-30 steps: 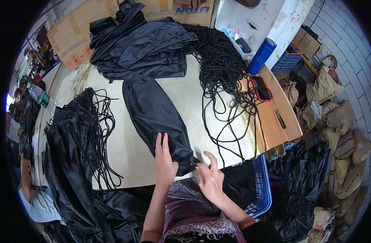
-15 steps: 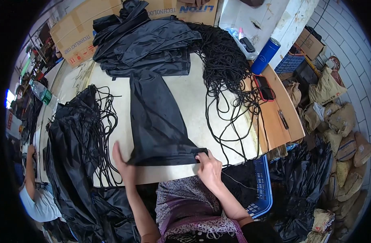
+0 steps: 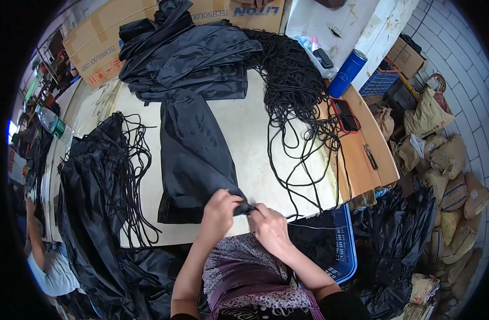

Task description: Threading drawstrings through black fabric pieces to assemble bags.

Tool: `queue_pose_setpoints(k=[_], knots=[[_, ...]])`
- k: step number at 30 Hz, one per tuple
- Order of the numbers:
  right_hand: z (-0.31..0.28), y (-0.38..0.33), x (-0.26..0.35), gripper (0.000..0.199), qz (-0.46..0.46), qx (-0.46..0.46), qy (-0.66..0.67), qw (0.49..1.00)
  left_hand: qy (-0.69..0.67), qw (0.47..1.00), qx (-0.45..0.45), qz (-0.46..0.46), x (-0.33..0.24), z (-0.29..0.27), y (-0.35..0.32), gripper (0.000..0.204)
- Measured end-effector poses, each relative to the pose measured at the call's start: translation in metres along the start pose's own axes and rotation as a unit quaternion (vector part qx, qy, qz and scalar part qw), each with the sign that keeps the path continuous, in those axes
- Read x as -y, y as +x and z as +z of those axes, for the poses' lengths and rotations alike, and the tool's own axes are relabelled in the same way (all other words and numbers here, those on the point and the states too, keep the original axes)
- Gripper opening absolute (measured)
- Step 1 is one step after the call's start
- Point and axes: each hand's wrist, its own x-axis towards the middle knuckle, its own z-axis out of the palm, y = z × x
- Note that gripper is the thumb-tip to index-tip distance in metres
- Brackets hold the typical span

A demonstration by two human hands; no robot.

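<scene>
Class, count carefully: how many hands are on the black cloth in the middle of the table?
2: the left hand and the right hand, close together at the near right corner of the black cloth. No others show on it.

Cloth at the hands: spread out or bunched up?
Mostly spread: the cloth lies long across the table, near left corner flat; its near right corner is bunched between left hand and right hand.
</scene>
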Motion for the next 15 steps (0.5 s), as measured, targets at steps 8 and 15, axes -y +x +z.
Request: queue_pose_setpoints(k=[8,15], knots=[[-0.009,0.001,-0.005,0.012,0.064,-0.015,0.038,0.997,-0.067,0.998,-0.015,0.004,-0.010,-0.006,-0.010,0.016],[-0.002,0.002,0.005,0.008,0.020,0.016,0.210,0.977,-0.095,0.993,-0.055,-0.033,0.004,0.003,-0.009,0.016]])
